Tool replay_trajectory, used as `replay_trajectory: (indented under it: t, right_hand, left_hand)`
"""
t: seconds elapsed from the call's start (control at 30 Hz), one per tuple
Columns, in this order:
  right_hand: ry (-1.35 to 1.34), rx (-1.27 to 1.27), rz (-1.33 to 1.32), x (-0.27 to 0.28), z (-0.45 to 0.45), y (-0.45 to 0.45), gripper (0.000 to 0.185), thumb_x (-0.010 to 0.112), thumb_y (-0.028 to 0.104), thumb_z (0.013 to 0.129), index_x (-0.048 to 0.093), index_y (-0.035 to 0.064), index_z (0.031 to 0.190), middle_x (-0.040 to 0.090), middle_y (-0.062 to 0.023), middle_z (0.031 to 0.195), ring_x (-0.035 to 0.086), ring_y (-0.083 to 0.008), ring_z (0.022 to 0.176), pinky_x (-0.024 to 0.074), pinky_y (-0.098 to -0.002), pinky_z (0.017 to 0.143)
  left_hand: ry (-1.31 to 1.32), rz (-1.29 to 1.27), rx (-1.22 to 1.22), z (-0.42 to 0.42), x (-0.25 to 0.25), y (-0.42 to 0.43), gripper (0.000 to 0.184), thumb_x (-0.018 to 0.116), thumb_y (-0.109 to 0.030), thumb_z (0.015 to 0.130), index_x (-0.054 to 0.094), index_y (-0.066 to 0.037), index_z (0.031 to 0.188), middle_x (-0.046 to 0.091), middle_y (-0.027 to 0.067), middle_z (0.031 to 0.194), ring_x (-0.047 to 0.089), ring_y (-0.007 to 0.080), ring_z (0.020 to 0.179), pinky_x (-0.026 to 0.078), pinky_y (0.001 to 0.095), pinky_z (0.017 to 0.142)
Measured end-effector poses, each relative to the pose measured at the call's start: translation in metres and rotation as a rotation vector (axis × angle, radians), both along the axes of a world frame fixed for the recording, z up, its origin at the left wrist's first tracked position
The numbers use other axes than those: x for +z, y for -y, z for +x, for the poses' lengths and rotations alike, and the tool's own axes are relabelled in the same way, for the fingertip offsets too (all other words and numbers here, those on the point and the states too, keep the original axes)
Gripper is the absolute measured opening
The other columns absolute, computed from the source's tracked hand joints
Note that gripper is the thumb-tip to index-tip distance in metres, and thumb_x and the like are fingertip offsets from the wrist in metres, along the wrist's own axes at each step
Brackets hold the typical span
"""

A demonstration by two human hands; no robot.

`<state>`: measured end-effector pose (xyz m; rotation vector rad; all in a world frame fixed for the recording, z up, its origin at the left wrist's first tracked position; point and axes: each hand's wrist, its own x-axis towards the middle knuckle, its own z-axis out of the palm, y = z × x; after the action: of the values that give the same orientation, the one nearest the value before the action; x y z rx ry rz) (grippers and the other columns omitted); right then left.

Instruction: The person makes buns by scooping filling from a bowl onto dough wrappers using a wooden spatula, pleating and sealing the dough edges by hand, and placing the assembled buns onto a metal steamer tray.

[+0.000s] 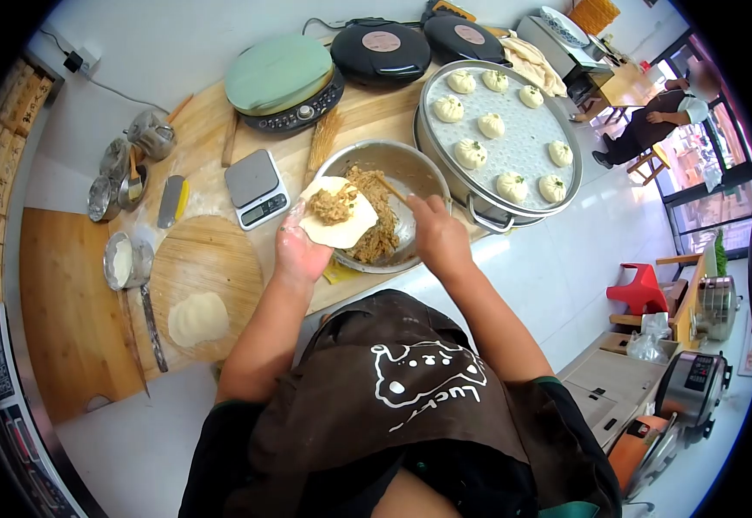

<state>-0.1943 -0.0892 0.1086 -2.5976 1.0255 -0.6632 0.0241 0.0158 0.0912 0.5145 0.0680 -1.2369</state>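
Observation:
On my left hand lies a round dough wrapper with a mound of minced filling on it. The hand supports the wrapper from below, fingers mostly hidden under it. My right hand grips a thin wooden stick, its tip down in the filling. Both hands are over a steel bowl partly full of the same brown filling. A stack of flat dough wrappers rests on a round wooden board to the left.
A steamer tray with several pleated buns stands right of the bowl. Behind are a kitchen scale, a green electric griddle and black griddles. A scraper and metal pots sit left. Another person is at far right.

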Motion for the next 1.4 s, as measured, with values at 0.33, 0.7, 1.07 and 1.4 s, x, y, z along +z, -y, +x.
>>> replay_trajectory:
  t: [0.33,0.7,1.07,1.4]
  right_hand:
    - [-0.206,0.165,-0.27,-0.016,-0.012,0.012,0.015,0.061,0.012,0.087,0.071,0.0079,0.097,0.063,-0.0131,0.096,0.066,-0.0271,0.086,0.0534,-0.0384,0.07]
    - [0.543,0.167,1.387,0.027,0.015,0.024,0.026,0.064,0.021,0.098,0.069,0.0005,0.114,0.067,-0.0013,0.094,0.057,-0.0095,0.085,0.047,-0.0249,0.08]
    - [-0.041,0.444,-0.36,0.084,0.026,-0.039,0.042,0.069,0.008,0.078,0.065,0.0084,0.12,0.064,-0.0064,0.109,0.057,-0.0263,0.097,0.0429,-0.0394,0.083]
    - [0.35,0.21,0.288,0.078,0.025,0.0,0.032,0.063,0.005,0.093,0.064,0.0027,0.125,0.061,-0.0153,0.116,0.06,-0.0312,0.103,0.0471,-0.0362,0.09]
  left_hand:
    - [-0.099,-0.165,-0.19,0.007,0.008,-0.011,0.051,0.04,-0.03,0.105,0.043,0.002,0.144,0.051,0.0206,0.145,0.047,0.0371,0.136,0.033,0.0554,0.117]
    - [0.077,-0.147,-0.235,-0.016,0.022,-0.011,0.048,0.052,-0.021,0.101,0.044,0.004,0.142,0.053,0.0211,0.141,0.052,0.0351,0.131,0.039,0.0514,0.114]
    - [0.049,-0.15,-0.205,-0.024,0.022,-0.014,0.049,0.052,-0.022,0.1,0.045,0.002,0.142,0.054,0.0192,0.141,0.052,0.0333,0.131,0.039,0.0497,0.113]
    - [-0.024,-0.267,-0.2,-0.025,0.022,-0.019,0.05,0.054,-0.023,0.098,0.046,0.002,0.141,0.054,0.02,0.141,0.052,0.0348,0.13,0.039,0.0495,0.114]
